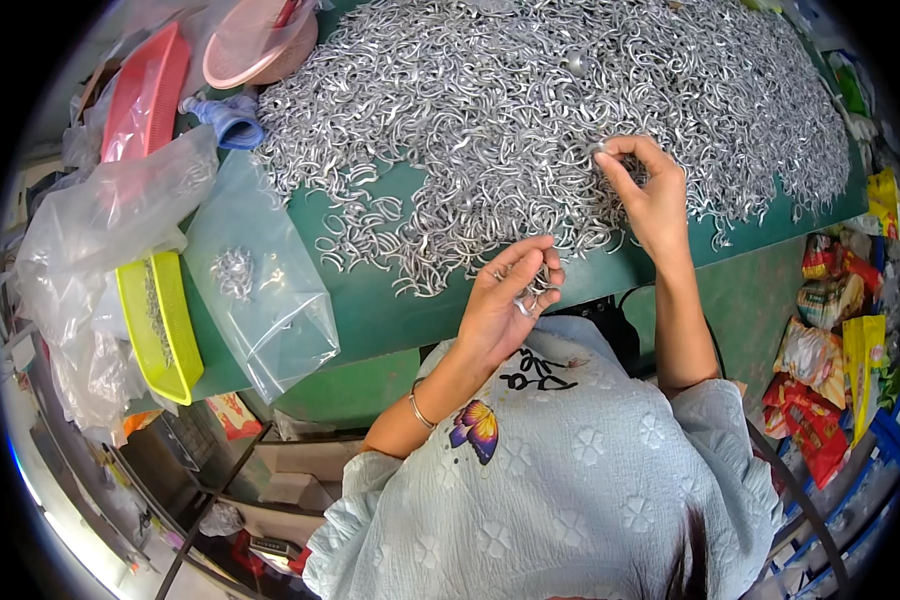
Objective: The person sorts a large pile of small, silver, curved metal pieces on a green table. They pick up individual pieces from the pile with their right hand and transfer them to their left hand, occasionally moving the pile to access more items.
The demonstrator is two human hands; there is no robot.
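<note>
Green tabletop [375, 312] extends beyond both hands in the head view, mostly covered by loose curved metal pieces [530, 115], too many for us to count. We hold several in the left hand [492, 308], its fingers curled half closed; with the right hand [658, 198] we pinch one small silvery part [597, 148] between thumb and forefinger. Left of the left hand, we count one flat clear bag [270, 325], one yellow tray [175, 378], one red basket [148, 95] and one pink bowl [295, 62]. We judge progress as slight: one small cluster [234, 272] lies bagged, nearly everything else loose.
</note>
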